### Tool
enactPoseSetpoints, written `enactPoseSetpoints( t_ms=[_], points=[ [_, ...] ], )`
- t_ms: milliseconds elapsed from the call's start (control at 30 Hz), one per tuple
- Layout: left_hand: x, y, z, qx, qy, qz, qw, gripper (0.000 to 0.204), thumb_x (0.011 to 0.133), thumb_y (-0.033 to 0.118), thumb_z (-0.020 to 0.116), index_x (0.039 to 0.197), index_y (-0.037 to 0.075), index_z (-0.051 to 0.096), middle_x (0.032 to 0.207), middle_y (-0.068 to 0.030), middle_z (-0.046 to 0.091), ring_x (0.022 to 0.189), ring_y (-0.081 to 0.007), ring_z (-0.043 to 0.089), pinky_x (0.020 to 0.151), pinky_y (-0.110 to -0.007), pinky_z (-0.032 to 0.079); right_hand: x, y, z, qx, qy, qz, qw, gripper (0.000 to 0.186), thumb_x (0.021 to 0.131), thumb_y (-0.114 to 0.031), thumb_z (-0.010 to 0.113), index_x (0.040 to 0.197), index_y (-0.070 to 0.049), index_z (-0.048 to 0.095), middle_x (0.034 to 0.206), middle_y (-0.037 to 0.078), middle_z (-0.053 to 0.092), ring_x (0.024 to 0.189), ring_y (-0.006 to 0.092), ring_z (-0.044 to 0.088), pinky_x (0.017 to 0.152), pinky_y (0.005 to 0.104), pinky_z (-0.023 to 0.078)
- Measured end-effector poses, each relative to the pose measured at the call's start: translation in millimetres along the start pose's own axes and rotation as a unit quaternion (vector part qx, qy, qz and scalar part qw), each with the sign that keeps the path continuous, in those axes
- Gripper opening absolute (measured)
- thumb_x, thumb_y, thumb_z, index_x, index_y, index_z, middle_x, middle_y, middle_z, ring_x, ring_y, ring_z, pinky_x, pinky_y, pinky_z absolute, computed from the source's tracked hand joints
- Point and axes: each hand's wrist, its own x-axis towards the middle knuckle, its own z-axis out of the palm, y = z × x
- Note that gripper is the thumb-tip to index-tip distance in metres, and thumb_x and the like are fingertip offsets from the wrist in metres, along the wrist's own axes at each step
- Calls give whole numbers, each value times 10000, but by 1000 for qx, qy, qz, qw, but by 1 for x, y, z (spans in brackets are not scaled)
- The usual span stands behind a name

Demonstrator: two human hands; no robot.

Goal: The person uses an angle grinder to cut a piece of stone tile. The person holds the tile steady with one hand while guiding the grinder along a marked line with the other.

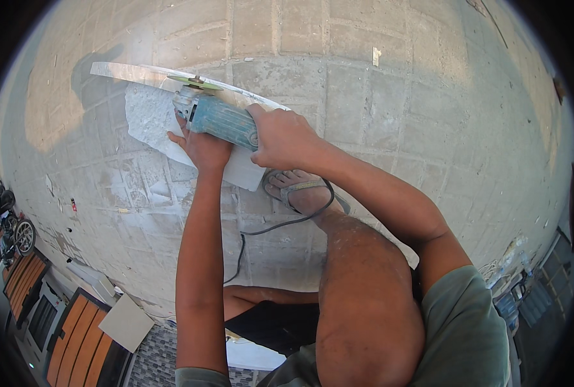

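A teal angle grinder (223,120) lies slantwise between my hands, with its metal head at the left end. My right hand (283,135) is closed round its rear end. Under the front of the body, my left hand (206,149) supports it, some of its fingers hidden behind the tool. The greenish disc (196,83) is edge-on to me and meets a long, pale strip (138,69) along the far side of a slab. That white slab (153,122), rough at its left end, lies below the grinder and is partly covered by my hands.
A dark cable (277,227) loops over my sandalled foot (306,193), which is by the slab's near right corner. Dusty paving (345,97) surrounds the work. At the lower left are motorcycles (16,229), wood-slatted panels (77,338) and a square beige board (126,322).
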Motion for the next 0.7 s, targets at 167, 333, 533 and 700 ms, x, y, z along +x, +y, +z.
enactPoseSetpoints(
  t_ms=[167, 333, 533, 700],
  points=[
    [0, 3, 0, 3, 14, 3, 1000, 758, 791, 384, 789, 1478, 150, 568, 1601, -170, 474, 1585, -424, 223, 1185, -776, 16, 1, 2, 0, 9, -1, 1, 1000, 688, 731, -198, 795, 1321, 33, 525, 980, 267, 723, 993, 444, 709, 876, 505, 567],
    [1, 0, 1, 37, -10, -4, 999, 772, 799, 398, 781, 1491, 146, 551, 1618, -165, 454, 1593, -416, 205, 1194, -764, 8, 5, 3, 3, 7, 5, -8, 1000, 698, 730, -200, 798, 1327, 35, 522, 977, 269, 721, 991, 446, 709, 878, 506, 569],
    [0, -3, 4, 41, 3, -2, 999, 782, 798, 417, 781, 1492, 143, 548, 1629, -165, 438, 1597, -413, 192, 1196, -760, 5, 5, 1, 1, 8, 11, -13, 1000, 576, 708, -187, 790, 1193, 31, 568, 989, 270, 728, 970, 435, 730, 859, 497, 591],
    [0, 0, 2, 34, -12, -1, 999, 777, 800, 414, 782, 1492, 147, 550, 1623, -160, 449, 1597, -412, 194, 1195, -762, 1, 3, 4, 2, 7, 4, -7, 1000, 705, 721, -208, 798, 1321, 38, 523, 981, 274, 722, 980, 452, 710, 866, 508, 572]
  ],
)
